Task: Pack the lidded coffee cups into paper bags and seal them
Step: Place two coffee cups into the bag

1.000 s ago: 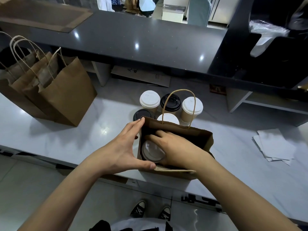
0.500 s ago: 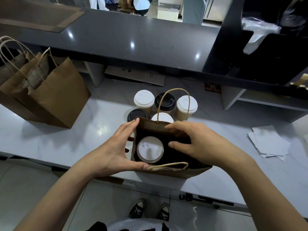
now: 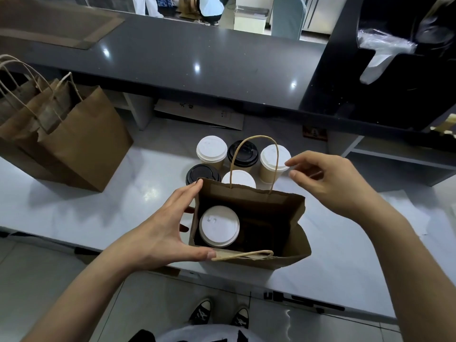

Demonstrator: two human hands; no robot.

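While the open brown paper bag [image 3: 249, 225] stands at the near edge of the pale white counter [image 3: 86, 213], the left hand [image 3: 167, 225] braces the bag's left side, fingers straight and spread, thumb laid along the near rim and index fingertip at the far left corner. Inside the bag, toward its left, sits a white-lidded paper coffee cup [image 3: 219, 226]; the space to the cup's right is dark. One twisted paper handle [image 3: 243, 254] lies flat on the bag's near rim, and the other handle [image 3: 254, 161] stands upright from the far rim. Just past the bag's right far corner, the right hand [image 3: 328, 183] hovers with fingers loosely curled, its fingertips at the lid of the rightmost cup and closed on nothing. Directly behind the bag stand five lidded cups [image 3: 237, 161], three with white lids and two with black. Well left of the bag stand several more brown paper bags [image 3: 74, 141] with handles up. Beyond the bag runs a dark glossy upper counter [image 3: 197, 50].
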